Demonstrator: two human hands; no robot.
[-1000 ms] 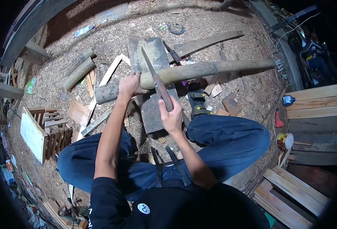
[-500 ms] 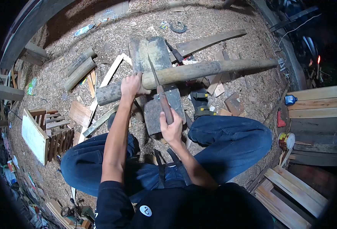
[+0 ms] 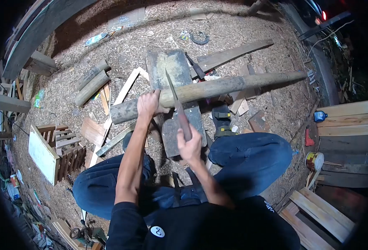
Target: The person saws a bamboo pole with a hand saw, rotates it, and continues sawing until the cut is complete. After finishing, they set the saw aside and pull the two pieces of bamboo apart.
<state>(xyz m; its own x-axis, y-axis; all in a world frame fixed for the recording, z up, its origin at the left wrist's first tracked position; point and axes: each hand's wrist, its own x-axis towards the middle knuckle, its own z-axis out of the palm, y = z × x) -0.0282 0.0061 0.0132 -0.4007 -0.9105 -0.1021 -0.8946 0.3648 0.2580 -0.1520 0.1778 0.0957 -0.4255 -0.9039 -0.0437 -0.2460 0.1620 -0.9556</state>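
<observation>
A long bamboo pole [image 3: 221, 87] lies across a worn board block [image 3: 175, 143] in front of me. My left hand [image 3: 149, 104] grips the pole, left of the saw blade. My right hand [image 3: 190, 143], slightly blurred, is closed round the wooden handle of a handsaw [image 3: 184, 123]. The saw's blade crosses the pole just right of my left hand, its tip pointing away from me. Pale sawdust [image 3: 167, 66] covers the block's far end. Between my bent knees the block's near end shows, and a sandalled foot [image 3: 223, 118] stands beside it.
Two cut bamboo lengths [image 3: 92, 86] lie at the left. A dark-handled tool [image 3: 195, 66] and a long plank [image 3: 238, 53] lie beyond the pole. A slatted wooden crate [image 3: 63, 146] stands left; a can [image 3: 314, 161] and stacked boards [image 3: 344, 121] are at the right.
The whole view has shifted slightly, so things sit lower and further right. The saw remains across the pole at the same place, and my left hand keeps its grip.
</observation>
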